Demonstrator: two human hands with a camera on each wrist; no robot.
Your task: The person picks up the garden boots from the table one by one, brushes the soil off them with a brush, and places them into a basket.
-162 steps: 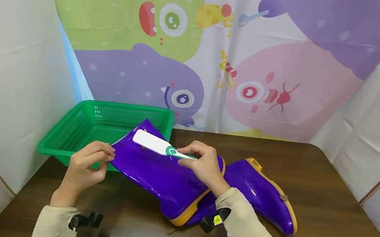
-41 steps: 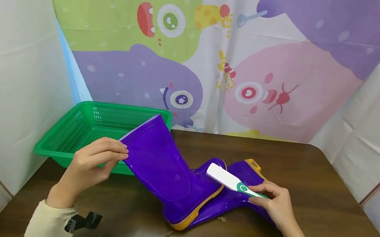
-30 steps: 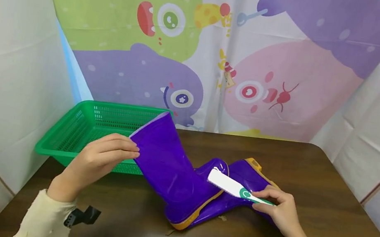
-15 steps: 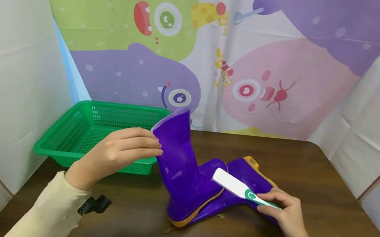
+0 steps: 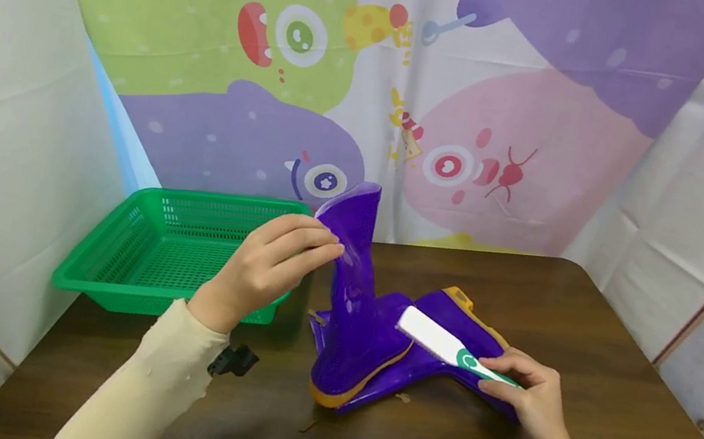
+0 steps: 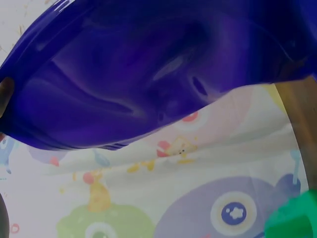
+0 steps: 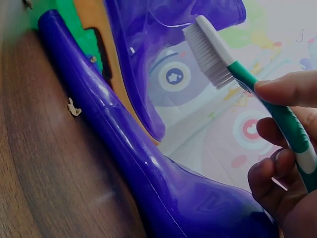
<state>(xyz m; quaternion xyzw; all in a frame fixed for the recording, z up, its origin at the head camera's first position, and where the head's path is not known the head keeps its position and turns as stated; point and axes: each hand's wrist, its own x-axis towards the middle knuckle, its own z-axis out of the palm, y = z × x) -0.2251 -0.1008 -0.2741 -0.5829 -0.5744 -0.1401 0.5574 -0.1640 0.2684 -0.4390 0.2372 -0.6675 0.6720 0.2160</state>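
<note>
Currently, in the head view, the raised boot (image 5: 352,320) is pinched near its rim by the left hand (image 5: 267,267), fingers bent against the shaft, thumb hidden. It is propped on or against the lying boot (image 5: 469,331); which, can't be told. The brush (image 5: 433,336) is gripped by the right hand (image 5: 527,400), its head just beside the raised boot's toe. Likely risk: the raised boot gets tipped if that grip slips, only the top being held. Access from below is probably blocked by the lying boot. The green basket (image 5: 135,301) is placed to the left on the table (image 5: 584,336); could be bumped if the shaft is swung.

In the left wrist view, the shaft is seen creased; the soft wall may be buckled further by squeezing.

In the right wrist view, the handle is held between thumb and curled fingers, bristles (image 7: 210,59) aimed bootward, contact unclear. It could be twisted if pressed hard. Debris (image 7: 74,107) is left beside the lying boot; might be smeared.
</note>
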